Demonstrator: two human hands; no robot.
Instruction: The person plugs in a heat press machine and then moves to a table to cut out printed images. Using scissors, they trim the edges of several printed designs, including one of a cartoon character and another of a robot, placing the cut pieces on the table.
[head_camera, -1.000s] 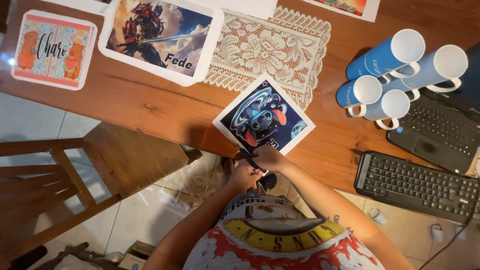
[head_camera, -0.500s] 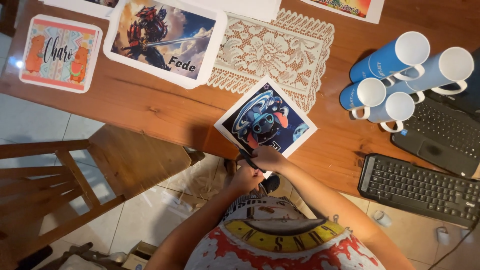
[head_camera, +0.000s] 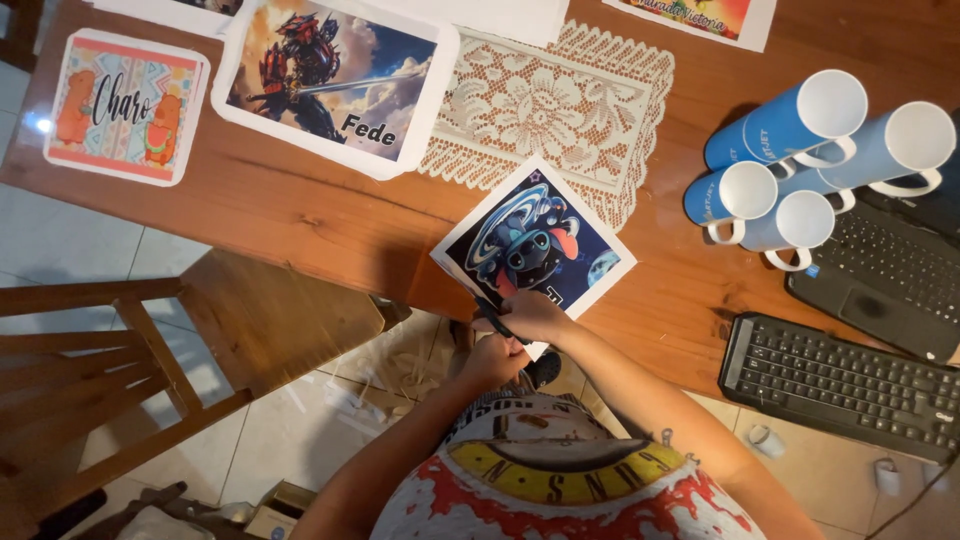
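Observation:
A printed picture (head_camera: 540, 235) of a blue cartoon creature, with a white border, lies tilted at the near edge of the wooden table (head_camera: 300, 215) and overhangs it. My right hand (head_camera: 538, 315) rests on the print's near corner and grips dark scissors (head_camera: 492, 320), whose blades sit at the paper's edge. My left hand (head_camera: 490, 360) is just below the table edge, fingers closed on the overhanging part of the print. What lies under the hands is hidden.
A robot print (head_camera: 335, 75) and a bear print (head_camera: 125, 105) lie at the far left, beside a lace doily (head_camera: 545, 105). Several blue mugs (head_camera: 800, 160) lie at the right by a laptop (head_camera: 890, 275) and a black keyboard (head_camera: 840, 385). A wooden chair (head_camera: 150, 350) stands at the left.
Both hands stay at the print's near corner with the scissors; the scissors have shifted slightly along the edge. The view has drifted a little.

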